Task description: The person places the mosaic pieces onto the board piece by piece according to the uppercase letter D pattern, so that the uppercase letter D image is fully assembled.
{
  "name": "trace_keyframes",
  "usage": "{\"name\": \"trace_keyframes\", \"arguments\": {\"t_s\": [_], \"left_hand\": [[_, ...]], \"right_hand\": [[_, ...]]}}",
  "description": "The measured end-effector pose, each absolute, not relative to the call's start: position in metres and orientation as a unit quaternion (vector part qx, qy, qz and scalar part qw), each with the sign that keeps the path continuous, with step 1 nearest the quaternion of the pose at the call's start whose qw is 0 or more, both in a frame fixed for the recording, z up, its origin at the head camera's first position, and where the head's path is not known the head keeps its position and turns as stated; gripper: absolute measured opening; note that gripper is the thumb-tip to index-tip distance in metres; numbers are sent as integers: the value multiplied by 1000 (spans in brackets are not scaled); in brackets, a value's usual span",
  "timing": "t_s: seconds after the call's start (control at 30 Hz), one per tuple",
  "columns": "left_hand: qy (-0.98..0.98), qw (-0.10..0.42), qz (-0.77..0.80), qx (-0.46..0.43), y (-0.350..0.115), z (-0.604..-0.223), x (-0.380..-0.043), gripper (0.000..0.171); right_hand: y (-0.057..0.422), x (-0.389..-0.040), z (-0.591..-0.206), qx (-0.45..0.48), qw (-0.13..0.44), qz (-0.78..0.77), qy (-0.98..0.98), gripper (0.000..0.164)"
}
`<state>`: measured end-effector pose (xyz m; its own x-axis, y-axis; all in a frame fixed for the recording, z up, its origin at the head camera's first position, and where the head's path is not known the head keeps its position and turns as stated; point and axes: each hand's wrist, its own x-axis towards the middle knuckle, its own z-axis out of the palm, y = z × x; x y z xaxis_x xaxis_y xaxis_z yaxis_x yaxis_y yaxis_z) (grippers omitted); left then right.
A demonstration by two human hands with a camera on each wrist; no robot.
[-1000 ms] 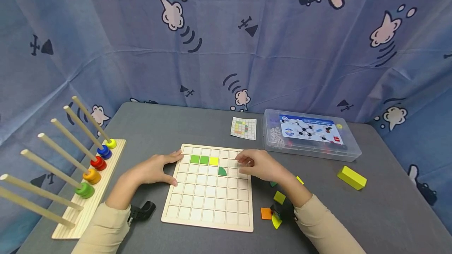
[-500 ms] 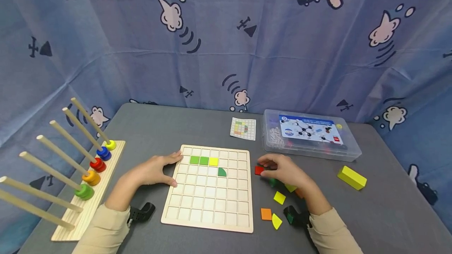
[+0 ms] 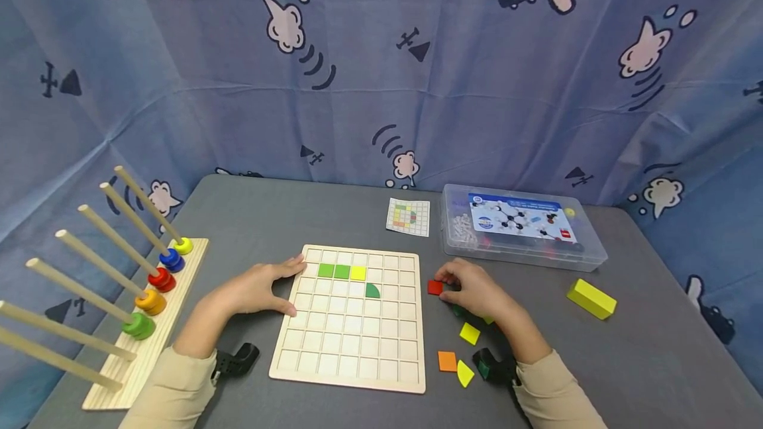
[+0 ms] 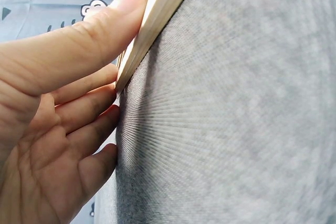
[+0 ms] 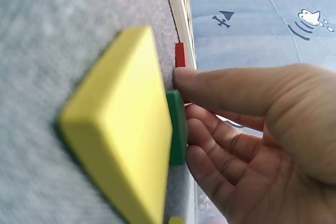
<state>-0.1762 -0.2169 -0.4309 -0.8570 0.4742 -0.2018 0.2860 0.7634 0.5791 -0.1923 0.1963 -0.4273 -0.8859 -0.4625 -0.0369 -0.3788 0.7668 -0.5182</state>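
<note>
A wooden grid board (image 3: 346,382) lies on the table, with two light-green square tiles (image 3: 334,271), a yellow square tile (image 3: 357,273) and a dark-green quarter-round tile (image 3: 372,290) on its cells. My left hand (image 3: 253,290) rests at the board's upper left, thumb and fingers spread along its edge. To the right of the board, my right hand (image 3: 477,288) pinches a red square tile (image 3: 434,287) close to the table. In the right wrist view the thumb tip covers part of the red tile (image 5: 180,53), and a green tile (image 5: 177,129) stands beside the fingers.
Yellow (image 3: 469,333) and orange (image 3: 447,361) square tiles and a yellow quarter-round tile (image 3: 465,373) lie near the right wrist. Farther back are a printed pattern card (image 3: 408,217) and a clear plastic box (image 3: 524,227). A yellow block (image 3: 591,298) sits right, a peg stand (image 3: 173,323) left.
My right hand has left the board's upper right, moved right and down to the red tile, and closed its fingertips on it. The left hand stays at the board's edge.
</note>
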Motion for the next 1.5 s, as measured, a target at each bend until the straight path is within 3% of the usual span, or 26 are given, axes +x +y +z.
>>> {"name": "trace_keyframes", "arguments": {"t_s": [0.77,1.13,1.5], "left_hand": [[923,168,272,212,-219,-430,-174,95],[923,165,273,213,-215,-428,-175,94],[922,167,279,212,-215,-428,-175,95]], "right_hand": [[174,-174,-407,-253,86,-297,917,22],[139,-164,-401,-323,121,-277,897,16],[103,-167,-405,-362,103,-196,905,13]]}}
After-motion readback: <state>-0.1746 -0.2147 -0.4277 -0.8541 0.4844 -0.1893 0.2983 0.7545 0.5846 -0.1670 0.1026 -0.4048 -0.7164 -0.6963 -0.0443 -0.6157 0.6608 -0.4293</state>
